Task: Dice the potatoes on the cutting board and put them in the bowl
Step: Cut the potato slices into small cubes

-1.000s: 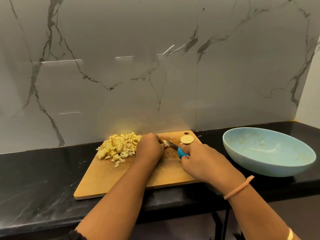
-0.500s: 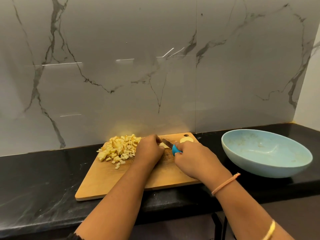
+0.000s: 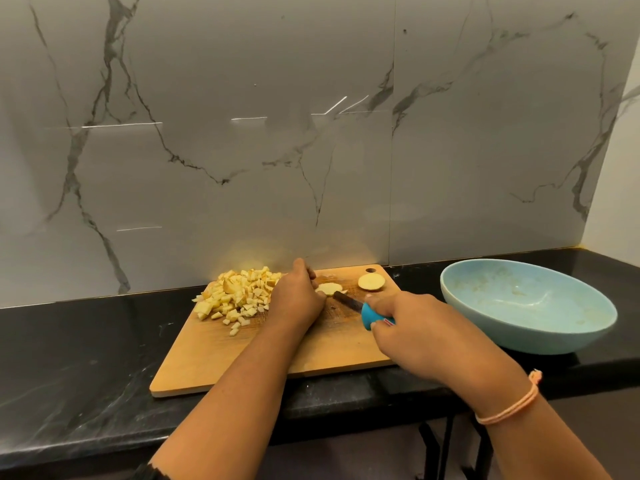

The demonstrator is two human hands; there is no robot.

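A wooden cutting board [image 3: 242,358] lies on the black counter. A heap of diced potato [image 3: 235,296] covers its far left part. My left hand [image 3: 298,296] holds down a pale potato slice [image 3: 329,288] near the board's far middle. My right hand [image 3: 415,330] grips a knife by its blue handle [image 3: 370,315]; the dark blade [image 3: 346,299] points left toward that slice. Another round potato slice [image 3: 371,282] lies at the board's far right corner. The light blue bowl [image 3: 526,306] stands to the right of the board with no potato in it.
The black counter [image 3: 69,358] runs along a grey marble wall [image 3: 311,133], and its front edge is close under my forearms. A white side wall [image 3: 620,188] closes the far right corner behind the bowl.
My right hand has drawn the knife back toward me and to the right, so more of the blade and the slice under my left hand now show. My left hand stays in place.
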